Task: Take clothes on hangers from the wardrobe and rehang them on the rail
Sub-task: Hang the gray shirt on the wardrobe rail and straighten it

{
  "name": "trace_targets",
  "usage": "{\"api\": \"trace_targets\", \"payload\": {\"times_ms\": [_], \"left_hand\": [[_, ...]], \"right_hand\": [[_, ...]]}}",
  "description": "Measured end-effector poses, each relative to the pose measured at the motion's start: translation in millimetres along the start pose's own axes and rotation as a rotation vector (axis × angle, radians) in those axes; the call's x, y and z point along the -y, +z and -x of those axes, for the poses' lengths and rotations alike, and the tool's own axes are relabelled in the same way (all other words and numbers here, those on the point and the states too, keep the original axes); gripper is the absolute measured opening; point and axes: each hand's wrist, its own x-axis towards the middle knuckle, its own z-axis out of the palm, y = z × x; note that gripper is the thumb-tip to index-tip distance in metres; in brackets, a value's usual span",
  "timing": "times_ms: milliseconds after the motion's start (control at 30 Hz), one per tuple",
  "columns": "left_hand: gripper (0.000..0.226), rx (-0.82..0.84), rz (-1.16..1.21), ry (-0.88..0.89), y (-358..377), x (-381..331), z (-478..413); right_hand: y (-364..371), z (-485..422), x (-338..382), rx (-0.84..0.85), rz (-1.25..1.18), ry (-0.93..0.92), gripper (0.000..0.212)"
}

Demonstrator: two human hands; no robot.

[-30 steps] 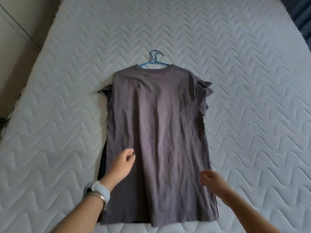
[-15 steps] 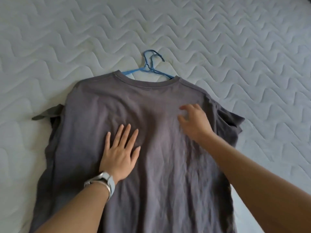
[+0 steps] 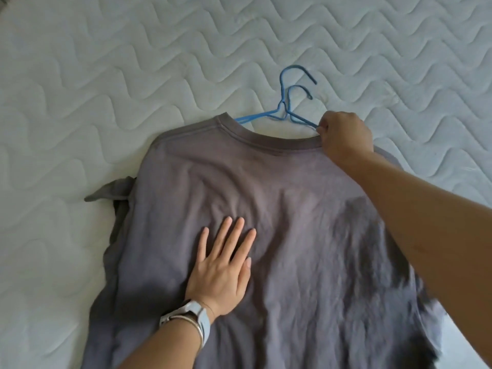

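A grey T-shirt (image 3: 279, 209) lies flat on a white quilted mattress (image 3: 106, 75). Two blue wire hangers (image 3: 286, 107) stick out of its neck, hooks pointing away from me. My left hand (image 3: 223, 265) presses flat on the middle of the shirt, fingers straight. My right hand (image 3: 343, 137) is at the right end of the collar, fingers curled, pinching the hanger wire where it enters the neck. A darker garment edge (image 3: 118, 209) shows under the shirt at the left sleeve.
The mattress stretches bare on all sides of the shirt. I wear a pale watch (image 3: 191, 318) on my left wrist. No wardrobe or rail is in sight.
My right hand moved up from the shirt's right shoulder area to the collar and took hold of the hanger wire. My left hand stays pressed on the shirt. The view moved slightly closer.
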Motion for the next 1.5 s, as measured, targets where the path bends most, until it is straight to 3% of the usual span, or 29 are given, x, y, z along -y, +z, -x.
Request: {"api": "trace_targets", "payload": {"times_ms": [133,267,333,400,433,500,533,633,767,900,1033,1167,1267,1367,1500], "left_hand": [[0.050,-0.025,0.010,-0.010,-1,-2,2],[0.051,0.120,-0.015,-0.069,-29,-9,2],[0.053,0.248,0.117,-0.156,-67,-23,-3],[0.049,0.293,0.419,-0.271,-120,-40,2],[0.044,0.171,0.580,-0.277,-149,-50,9],[0.033,-0.238,0.849,-0.234,-217,-70,29],[0.030,-0.338,0.965,-0.223,-252,-79,40],[0.033,-0.229,1.252,-0.245,-344,-106,56],[0.012,-0.239,1.370,-0.300,-439,-131,94],[0.018,-0.378,1.184,-0.274,-518,-124,160],[0.027,-0.387,0.972,-0.218,-603,-100,231],[0.026,-0.516,0.662,-0.232,-691,-75,325],[0.027,-0.629,0.448,-0.214,-743,-69,397],[0.026,-0.752,0.342,-0.243,-783,-59,461],[0.009,-0.907,0.308,-0.317,-813,-24,541]], "right_hand": [[-26,45,2,-0.018,-0.151,-0.045,0.027],[-68,123,18,0.013,-0.321,-0.028,0.026],[-98,158,28,0.004,-0.426,0.004,0.024],[-133,194,37,0.007,-0.547,0.054,0.023],[-152,213,42,0.004,-0.598,0.071,0.022],[-190,255,53,-0.003,-0.672,0.078,0.020],[-206,277,59,-0.004,-0.701,0.073,0.019],[-251,341,80,-0.005,-0.758,0.054,0.019],[-318,422,111,0.030,-0.816,-0.048,0.025],[-389,473,142,0.067,-0.843,-0.280,0.027],[-458,502,179,-0.123,-0.762,-0.453,0.018],[-517,533,238,-0.306,-0.701,-0.729,0.025],[-547,567,298,-0.278,-0.576,-1.011,0.037],[-571,612,356,-0.194,-0.540,-1.188,0.029],[-586,668,424,-0.278,-0.536,-1.356,0.022]]}}
